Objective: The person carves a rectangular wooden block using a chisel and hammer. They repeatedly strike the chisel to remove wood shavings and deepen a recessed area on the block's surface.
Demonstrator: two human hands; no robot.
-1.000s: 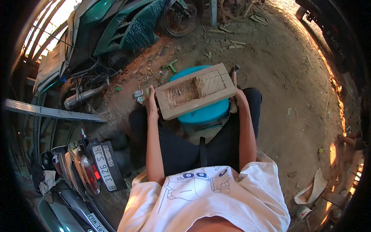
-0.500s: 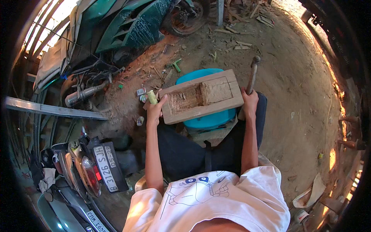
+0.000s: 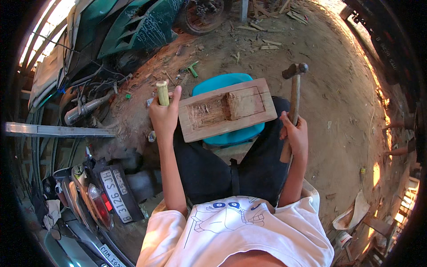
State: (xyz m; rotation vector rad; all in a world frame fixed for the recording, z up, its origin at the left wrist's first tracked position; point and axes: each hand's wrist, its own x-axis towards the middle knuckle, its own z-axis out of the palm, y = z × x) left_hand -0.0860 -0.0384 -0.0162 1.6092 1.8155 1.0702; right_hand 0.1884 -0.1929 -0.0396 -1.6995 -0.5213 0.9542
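Observation:
A rectangular wooden block (image 3: 202,131) lies slightly tilted on a turquoise plastic stool (image 3: 209,84) between my knees. Its left part is chiselled into a rough hollow, and pencil-like lines frame a shallower area on the right. Off the block's left end, my left hand (image 3: 163,120) is closed round the pale yellow handle of a chisel (image 3: 163,92), with the thumb raised beside it; the blade is hidden. To the right of the block, my right hand (image 3: 297,135) grips the wooden handle of a hammer (image 3: 294,95), its dark metal head pointing up and away from me.
A green motorcycle (image 3: 133,29) stands at the far left, and another with a plate (image 3: 116,191) is at the near left. A metal rail (image 3: 60,129) juts in from the left. Wood scraps (image 3: 271,43) and a green T-shaped tool (image 3: 192,70) lie on the dirt floor.
Both hands have come off the ends of the block and moved outward, still holding the chisel and hammer. The hammer's head has turned into fuller view. The block stays on the stool.

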